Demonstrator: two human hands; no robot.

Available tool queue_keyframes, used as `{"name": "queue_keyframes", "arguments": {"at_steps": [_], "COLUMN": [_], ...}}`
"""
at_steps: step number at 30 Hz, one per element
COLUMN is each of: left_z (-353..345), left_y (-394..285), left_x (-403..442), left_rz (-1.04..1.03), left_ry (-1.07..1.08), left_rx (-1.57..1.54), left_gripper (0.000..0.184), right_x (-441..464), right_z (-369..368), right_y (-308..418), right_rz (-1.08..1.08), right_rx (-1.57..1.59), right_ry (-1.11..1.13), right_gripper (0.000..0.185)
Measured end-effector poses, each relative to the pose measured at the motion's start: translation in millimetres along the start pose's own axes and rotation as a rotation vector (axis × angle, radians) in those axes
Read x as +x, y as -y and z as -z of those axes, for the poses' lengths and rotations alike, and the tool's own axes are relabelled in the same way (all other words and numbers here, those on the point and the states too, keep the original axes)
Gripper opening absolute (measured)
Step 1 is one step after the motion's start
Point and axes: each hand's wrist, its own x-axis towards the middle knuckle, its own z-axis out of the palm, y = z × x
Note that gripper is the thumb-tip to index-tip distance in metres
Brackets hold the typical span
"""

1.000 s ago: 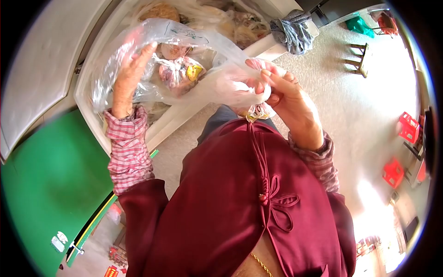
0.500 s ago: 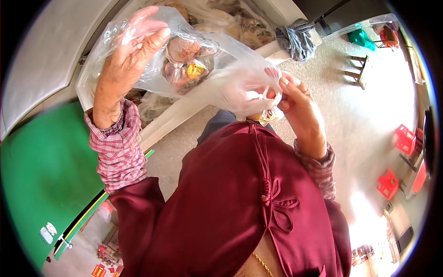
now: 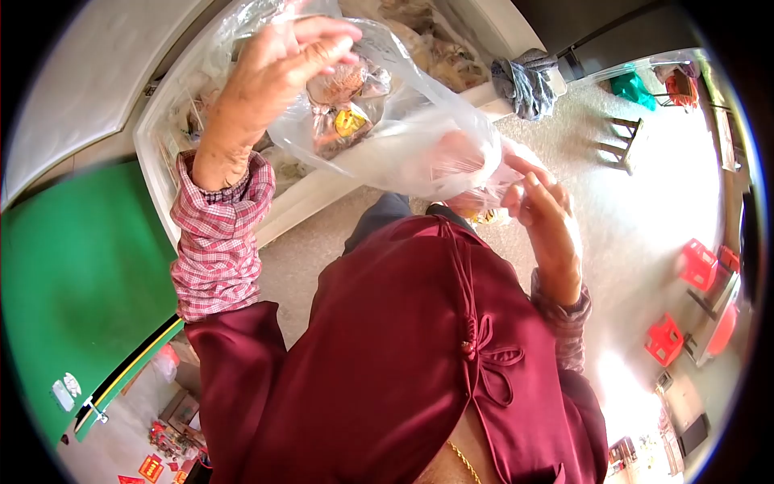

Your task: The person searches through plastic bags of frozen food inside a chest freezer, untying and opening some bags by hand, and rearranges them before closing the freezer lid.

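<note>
A large clear plastic bag stretches between my two hands, in front of a white chest full of bagged goods. At its upper left, my left hand holds the film, fingers reaching right and partly behind it. My right hand has its thumb and fingers pinched on gathered film at the other end. Something pinkish shows blurred through the film near the right hand. Beyond the bag, a small packet with a yellow label lies among wrapped food. The bag hides part of the chest's rim.
The white chest has a grey cloth over its right corner. A green panel is at the left. A wooden stool and red plastic chairs stand on the floor to the right.
Both hands have moved right, the right one also slightly down. The bag has shifted right with them and its right end is drawn out further. The view has turned a little.
</note>
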Motion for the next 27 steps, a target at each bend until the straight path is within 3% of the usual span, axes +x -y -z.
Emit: {"name": "queue_keyframes", "arguments": {"at_steps": [1,2,6,9,10,14,17,20,27], "left_z": [0.8,-0.8,-1.1,-5.8,-8.6,-36.8,-75.8,-75.0,-53.2], "left_y": [0.9,-2.5,-4.5,0.4,-0.5,102.6,132.5,195.0,213.9], "left_x": [-0.4,-5.3,-23.0,-29.8,-31.0,-27.2,-8.0,-1.4,9.2], "left_rz": [-0.001,0.048,0.069,0.068,0.172,-0.054,-0.028,-0.084,0.046], "left_ry": [0.072,0.039,-0.123,-0.122,-0.013,0.093,-0.067,-0.179,-0.164], "left_rx": [0.060,0.122,0.349,0.451,0.437,0.790,1.299,1.222,1.061], "left_gripper": [0.040,0.031,0.030,0.029,0.032,0.043,0.053,0.051,0.047], "right_x": [-2.2,-5.2,-20.8,-29.9,-31.9,-35.8,-35.9,-37.9,-43.0], "right_z": [3.9,8.7,17.8,25.5,29.0,30.8,32.9,33.4,23.0], "right_y": [2.0,4.3,23.2,27.6,27.9,27.7,19.7,15.8,6.3], "right_rz": [0.005,0.010,0.075,0.115,0.141,0.181,0.197,0.160,0.050], "right_rx": [-0.018,-0.034,-0.081,0.018,0.033,0.045,-0.010,0.040,0.007], "right_ry": [-0.009,-0.020,-0.078,-0.105,-0.106,-0.150,-0.164,-0.156,-0.167], "right_gripper": [0.039,0.039,0.042,0.041,0.040,0.039,0.039,0.040,0.040]}}
